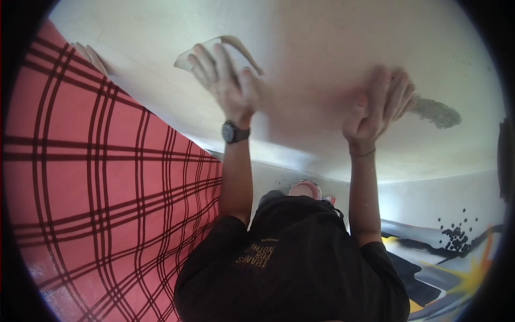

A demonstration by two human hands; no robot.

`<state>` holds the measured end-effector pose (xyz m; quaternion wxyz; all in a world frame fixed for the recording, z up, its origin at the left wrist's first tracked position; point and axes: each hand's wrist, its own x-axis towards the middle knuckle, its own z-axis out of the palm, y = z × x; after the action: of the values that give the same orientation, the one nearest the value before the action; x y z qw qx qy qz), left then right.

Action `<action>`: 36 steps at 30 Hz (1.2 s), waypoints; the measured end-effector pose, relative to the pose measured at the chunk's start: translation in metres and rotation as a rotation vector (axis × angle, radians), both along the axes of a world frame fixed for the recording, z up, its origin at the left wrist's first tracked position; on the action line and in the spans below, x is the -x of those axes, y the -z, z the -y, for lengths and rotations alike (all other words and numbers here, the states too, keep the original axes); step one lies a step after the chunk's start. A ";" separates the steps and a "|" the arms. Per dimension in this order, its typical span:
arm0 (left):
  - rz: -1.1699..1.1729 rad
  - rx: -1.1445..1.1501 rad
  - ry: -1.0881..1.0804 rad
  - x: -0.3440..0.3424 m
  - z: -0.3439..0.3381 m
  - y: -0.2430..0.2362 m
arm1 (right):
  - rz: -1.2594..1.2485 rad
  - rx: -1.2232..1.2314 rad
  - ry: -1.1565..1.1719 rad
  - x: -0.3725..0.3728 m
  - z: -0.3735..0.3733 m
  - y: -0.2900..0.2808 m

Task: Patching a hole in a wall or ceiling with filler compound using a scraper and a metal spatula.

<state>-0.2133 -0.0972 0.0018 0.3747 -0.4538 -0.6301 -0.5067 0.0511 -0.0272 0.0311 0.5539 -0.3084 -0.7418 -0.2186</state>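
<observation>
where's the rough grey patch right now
In the head view's upper right, the rough grey patch lies on the pale surface, just right of the right hand.

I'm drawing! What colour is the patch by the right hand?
The patch is grey, clearest in head view.

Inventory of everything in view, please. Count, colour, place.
pale surface: 1, off-white, top
plaid sheet: 1, pinkish red with dark lines, left
curved flap: 1, pale with brownish edge, upper centre-left
pale form: 1, upper left, unclear
rough patch: 1, grey, upper right
dark shape: 1, right rim, unclear
tub: 1, pink, centre
small object: 1, reddish, beside tub
painted design: 1, yellow, black and grey, lower right
watch: 1, dark, left wrist
T-shirt: 1, black, bottom
left hand: 1, at flap
right hand: 1, beside patch
</observation>
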 end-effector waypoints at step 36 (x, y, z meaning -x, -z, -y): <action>0.009 0.073 0.002 -0.036 -0.012 0.009 | 0.237 0.003 -0.037 0.084 0.024 0.002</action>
<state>-0.1773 -0.0856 -0.0071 0.3544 -0.4654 -0.6494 -0.4858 -0.0326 -0.0511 0.0291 0.4658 -0.2674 -0.8081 -0.2420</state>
